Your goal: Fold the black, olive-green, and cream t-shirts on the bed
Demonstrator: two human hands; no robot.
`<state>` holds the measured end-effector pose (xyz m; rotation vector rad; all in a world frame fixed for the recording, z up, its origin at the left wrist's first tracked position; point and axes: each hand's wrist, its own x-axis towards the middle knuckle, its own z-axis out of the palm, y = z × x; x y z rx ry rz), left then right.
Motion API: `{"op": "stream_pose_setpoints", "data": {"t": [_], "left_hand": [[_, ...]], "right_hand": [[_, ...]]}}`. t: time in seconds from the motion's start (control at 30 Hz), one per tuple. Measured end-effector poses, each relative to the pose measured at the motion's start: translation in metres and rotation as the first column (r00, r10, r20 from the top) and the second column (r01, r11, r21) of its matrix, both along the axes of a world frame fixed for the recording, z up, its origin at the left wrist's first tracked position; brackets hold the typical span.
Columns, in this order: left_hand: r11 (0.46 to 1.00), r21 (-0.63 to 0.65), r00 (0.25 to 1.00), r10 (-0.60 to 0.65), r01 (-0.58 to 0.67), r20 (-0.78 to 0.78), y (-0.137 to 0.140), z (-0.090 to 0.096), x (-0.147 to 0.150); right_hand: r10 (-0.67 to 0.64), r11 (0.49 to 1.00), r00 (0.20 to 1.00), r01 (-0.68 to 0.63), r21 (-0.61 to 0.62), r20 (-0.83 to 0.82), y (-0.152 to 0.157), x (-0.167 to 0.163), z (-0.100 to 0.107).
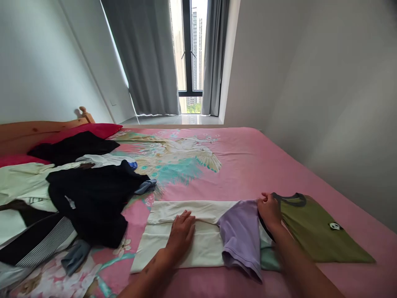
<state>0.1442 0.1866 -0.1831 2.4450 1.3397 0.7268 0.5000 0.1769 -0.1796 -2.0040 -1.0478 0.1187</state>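
Observation:
A T-shirt with a cream body (204, 244), a purple sleeve (240, 236) and a green part (269, 257) lies across the bed in front of me, its long sides folded inward. My left hand (181, 231) rests flat on the cream cloth, fingers stretched out. At the collar end, beside the purple sleeve, my right hand (269, 210) has its fingers curled closed on the shirt's edge; the fingertips are partly hidden. Just right of that hand lies a folded olive-green T-shirt (322, 231) with a dark collar and a small panda patch.
A loose heap of clothes lies on the left, with a black T-shirt (96, 198) on top and a grey-blue piece of cloth (76, 256) at its front. The pink bedsheet (242, 165) has a bird print. Behind are a wooden headboard (31, 134), grey curtains (145, 58) and a window.

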Motion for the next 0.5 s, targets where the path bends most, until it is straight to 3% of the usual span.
{"op": "stream_pose_setpoints", "data": {"t": [0.07, 0.13, 0.2, 0.23, 0.37, 0.5], "left_hand": [[0.998, 0.001, 0.998, 0.058, -0.058, -0.031, 0.011, 0.002, -0.01], [0.997, 0.004, 0.995, 0.081, -0.081, -0.066, 0.022, 0.004, -0.013], [0.993, 0.002, 0.985, 0.119, -0.119, -0.123, 0.032, 0.005, -0.016], [0.986, -0.005, 0.973, 0.164, -0.167, -0.164, 0.037, 0.003, -0.021], [0.92, -0.08, 0.882, 0.338, -0.383, -0.329, 0.047, -0.011, -0.056], [0.913, -0.122, 0.875, 0.325, -0.389, -0.36, 0.046, -0.024, -0.08]], "right_hand": [[0.078, 0.995, 0.995, -0.081, 0.055, 0.055, 0.002, -0.028, 0.01], [0.268, 0.959, 0.954, -0.278, 0.062, 0.133, 0.005, -0.064, 0.015], [0.435, 0.899, 0.874, -0.435, -0.052, 0.218, 0.005, -0.092, 0.01], [0.472, 0.882, 0.845, -0.45, -0.143, 0.25, 0.005, -0.1, 0.004], [0.489, 0.831, 0.803, -0.308, -0.463, 0.342, -0.001, -0.094, -0.032], [0.493, 0.816, 0.756, -0.229, -0.531, 0.43, -0.004, -0.078, -0.054]]}}
